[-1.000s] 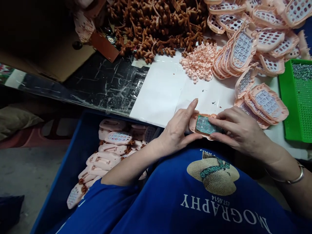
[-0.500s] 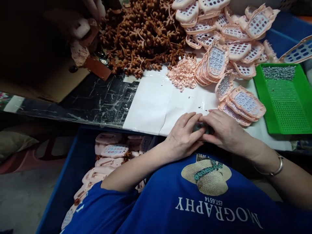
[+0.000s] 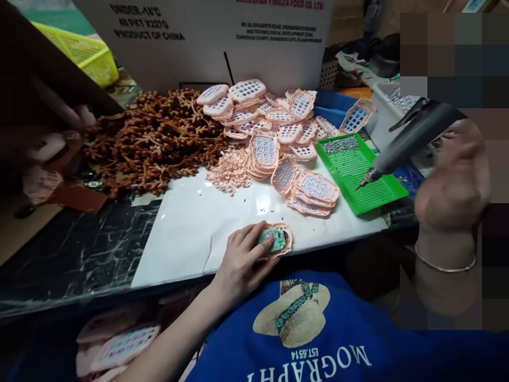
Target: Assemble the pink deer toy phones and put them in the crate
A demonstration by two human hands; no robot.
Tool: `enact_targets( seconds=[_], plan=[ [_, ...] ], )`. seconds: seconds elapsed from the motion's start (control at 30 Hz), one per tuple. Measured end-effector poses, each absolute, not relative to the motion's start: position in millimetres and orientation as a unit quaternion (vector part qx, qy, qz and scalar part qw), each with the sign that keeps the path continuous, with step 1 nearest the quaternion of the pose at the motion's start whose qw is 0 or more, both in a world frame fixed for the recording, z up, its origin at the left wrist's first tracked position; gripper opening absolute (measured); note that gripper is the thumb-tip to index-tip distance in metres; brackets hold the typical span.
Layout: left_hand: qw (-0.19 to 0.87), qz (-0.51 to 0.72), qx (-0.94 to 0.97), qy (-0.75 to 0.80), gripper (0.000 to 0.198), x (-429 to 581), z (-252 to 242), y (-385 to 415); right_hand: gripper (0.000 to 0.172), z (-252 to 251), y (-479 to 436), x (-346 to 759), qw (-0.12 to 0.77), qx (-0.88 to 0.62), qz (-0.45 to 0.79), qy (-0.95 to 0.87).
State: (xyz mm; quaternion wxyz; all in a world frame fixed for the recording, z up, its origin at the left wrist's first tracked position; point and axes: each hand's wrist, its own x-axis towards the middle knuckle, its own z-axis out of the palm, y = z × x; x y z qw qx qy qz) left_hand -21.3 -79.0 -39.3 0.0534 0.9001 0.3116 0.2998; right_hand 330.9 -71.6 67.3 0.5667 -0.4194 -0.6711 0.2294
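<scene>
At the front edge of the white sheet, my left hand point(image 3: 242, 254) grips a pink plastic shell point(image 3: 289, 239). A green circuit board point(image 3: 278, 239) sits inside the shell, partly hidden under my fingers. My right hand point(image 3: 453, 180), blurred, is raised at the right and wrapped round a dark electric screwdriver point(image 3: 409, 140). The screwdriver's tip points down and left, above a green tray point(image 3: 382, 196) that has small metal screws point(image 3: 340, 144) at its far end. Beyond my left hand lie stacked pink shells with keypads point(image 3: 316, 185).
Small pink rings point(image 3: 229, 172) and a heap of brown branching parts point(image 3: 159, 140) lie further back. A large carton point(image 3: 214, 48) stands behind them. Another person's hand point(image 3: 59, 111) is at the far left. Below the table edge are finished-looking pink pieces point(image 3: 123, 345).
My hands were together at the table edge. Now the right one is raised at the right with the screwdriver, while the left holds the shell on the sheet. The view has tilted up and right.
</scene>
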Motion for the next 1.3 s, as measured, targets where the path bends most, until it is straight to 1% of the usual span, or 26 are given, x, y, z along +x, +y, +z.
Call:
enact_targets(
  seconds=[0.03,0.07,0.1,0.17,0.2,0.3,0.4,0.5,0.6,0.7,0.87,1.13,1.3],
  plan=[
    [0.055,0.300,0.901,0.310,0.029,-17.9,-38.7,-78.9,0.026,70.7,-63.1,336.9,0.647,-0.393,0.199,-0.622],
    [0.058,0.297,0.903,0.306,0.029,-13.2,-38.2,-78.8,0.022,73.9,-55.0,340.4,0.675,-0.385,0.213,-0.593],
    [0.063,0.293,0.906,0.299,0.029,-7.5,-37.8,-78.4,0.022,76.9,-47.6,341.9,0.687,-0.377,0.228,-0.578],
    [0.073,0.284,0.913,0.284,0.030,5.8,-37.7,-77.3,0.032,81.1,-35.2,341.4,0.652,-0.385,0.283,-0.589],
    [0.075,0.281,0.915,0.280,0.030,12.4,-38.0,-76.4,0.036,81.9,-29.8,340.9,0.641,-0.391,0.292,-0.593],
    [0.066,0.285,0.912,0.288,0.028,27.4,-39.4,-73.5,0.043,76.2,-11.5,344.5,0.643,-0.435,0.260,-0.574],
    [0.051,0.299,0.905,0.300,0.030,33.5,-39.5,-72.4,0.046,59.4,12.1,355.1,0.660,-0.489,0.189,-0.538],
    [0.009,0.309,0.903,0.300,0.033,35.4,-37.4,-73.6,0.044,41.4,33.1,363.9,0.678,-0.502,0.143,-0.518],
    [-0.028,0.305,0.907,0.288,0.030,37.2,-34.4,-75.1,0.042,30.1,44.9,365.8,0.680,-0.492,0.112,-0.532],
    [-0.022,0.297,0.914,0.275,0.027,38.2,-32.3,-75.7,0.045,24.2,49.2,365.2,0.664,-0.500,0.083,-0.550],
    [-0.012,0.295,0.917,0.268,0.026,37.5,-32.6,-75.3,0.050,17.6,52.0,367.7,0.617,-0.535,0.053,-0.575],
    [-0.018,0.292,0.919,0.264,0.028,36.8,-36.5,-75.1,0.047,7.9,59.7,373.1,0.627,-0.537,0.069,-0.561],
    [-0.013,0.299,0.918,0.260,0.027,36.7,-36.0,-74.7,0.043,8.8,59.5,372.2,0.631,-0.528,0.064,-0.566]
  ],
)
